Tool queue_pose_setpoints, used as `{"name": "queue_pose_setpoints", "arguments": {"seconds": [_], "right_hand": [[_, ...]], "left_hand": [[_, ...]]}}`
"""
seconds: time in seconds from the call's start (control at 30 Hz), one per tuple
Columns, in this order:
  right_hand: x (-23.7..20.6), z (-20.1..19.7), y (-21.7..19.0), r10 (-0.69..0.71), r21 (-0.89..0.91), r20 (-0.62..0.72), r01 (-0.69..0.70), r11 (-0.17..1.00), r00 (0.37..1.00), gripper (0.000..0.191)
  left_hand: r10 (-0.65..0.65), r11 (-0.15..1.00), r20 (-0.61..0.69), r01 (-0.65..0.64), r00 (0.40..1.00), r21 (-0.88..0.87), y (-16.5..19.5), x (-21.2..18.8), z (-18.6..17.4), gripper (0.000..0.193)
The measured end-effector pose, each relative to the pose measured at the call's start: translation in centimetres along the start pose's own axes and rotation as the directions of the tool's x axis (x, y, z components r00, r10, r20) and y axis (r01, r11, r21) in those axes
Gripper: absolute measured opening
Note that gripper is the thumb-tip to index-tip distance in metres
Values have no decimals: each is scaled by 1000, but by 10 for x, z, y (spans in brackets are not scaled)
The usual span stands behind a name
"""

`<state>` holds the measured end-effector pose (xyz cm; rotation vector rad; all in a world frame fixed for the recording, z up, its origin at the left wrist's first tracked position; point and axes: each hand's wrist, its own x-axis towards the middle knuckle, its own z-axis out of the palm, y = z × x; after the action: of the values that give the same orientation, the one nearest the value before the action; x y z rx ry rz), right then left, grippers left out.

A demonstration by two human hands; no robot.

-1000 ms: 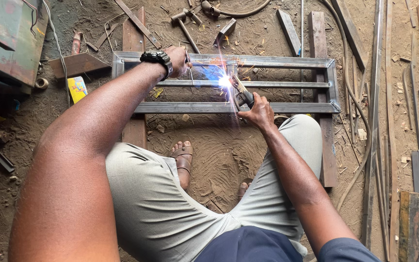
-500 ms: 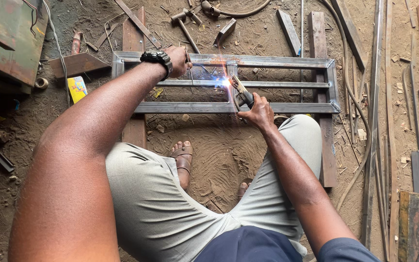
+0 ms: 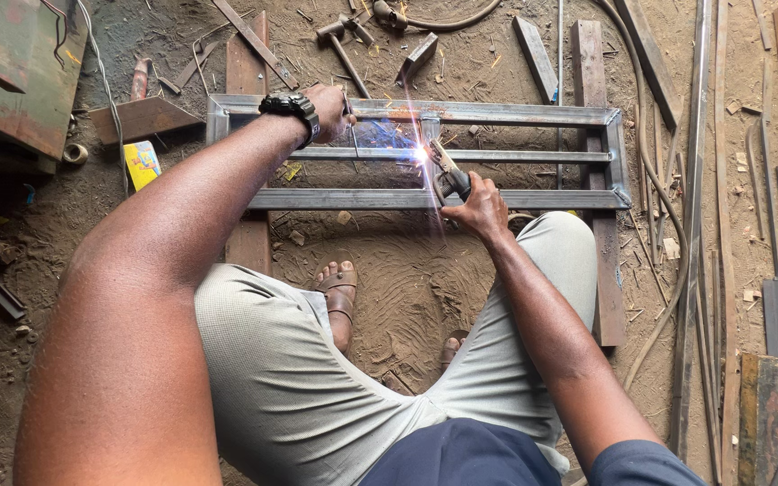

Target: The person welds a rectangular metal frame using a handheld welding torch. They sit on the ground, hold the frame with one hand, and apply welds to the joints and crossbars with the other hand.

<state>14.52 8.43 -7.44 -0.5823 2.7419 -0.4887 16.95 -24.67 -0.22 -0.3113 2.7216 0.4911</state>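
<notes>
A rectangular steel frame (image 3: 533, 199) of square tube lies on the dirt floor in front of me. My right hand (image 3: 477, 209) grips a welding electrode holder (image 3: 447, 174), whose tip throws a bright spark (image 3: 420, 153) on the frame's middle bar. My left hand (image 3: 330, 111), with a black wristwatch (image 3: 290, 107) on the wrist, rests on the frame's far rail to the left of the spark; what its fingers hold is hidden. My sandalled foot (image 3: 339, 290) sits on the dirt under the frame's near rail.
A hammer (image 3: 342, 47) and metal offcuts lie beyond the frame. Long steel bars and strips (image 3: 709, 225) are stacked along the right. A rusty green metal box (image 3: 11, 76) stands at the upper left, with a yellow packet (image 3: 143, 163) beside it. A cable (image 3: 655, 189) runs down the right.
The arc stays lit on the middle bar and has brightened slightly. Both hands hold almost the same positions.
</notes>
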Motion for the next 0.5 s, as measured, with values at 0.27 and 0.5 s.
{"name": "queue_pose_setpoints", "arguments": {"seconds": [0.27, 0.5], "right_hand": [[1, 0, 0, -17, -29, -9, 17, 999, 1000, 111], [1, 1, -1, 1, -17, -2, -1, 1000, 1000, 112]], "left_hand": [[-29, 999, 42, 30, 999, -21, 4, -3, -4, 30], [-18, 1000, 0, 18, 1000, 3, 2, -4, -4, 38]]}}
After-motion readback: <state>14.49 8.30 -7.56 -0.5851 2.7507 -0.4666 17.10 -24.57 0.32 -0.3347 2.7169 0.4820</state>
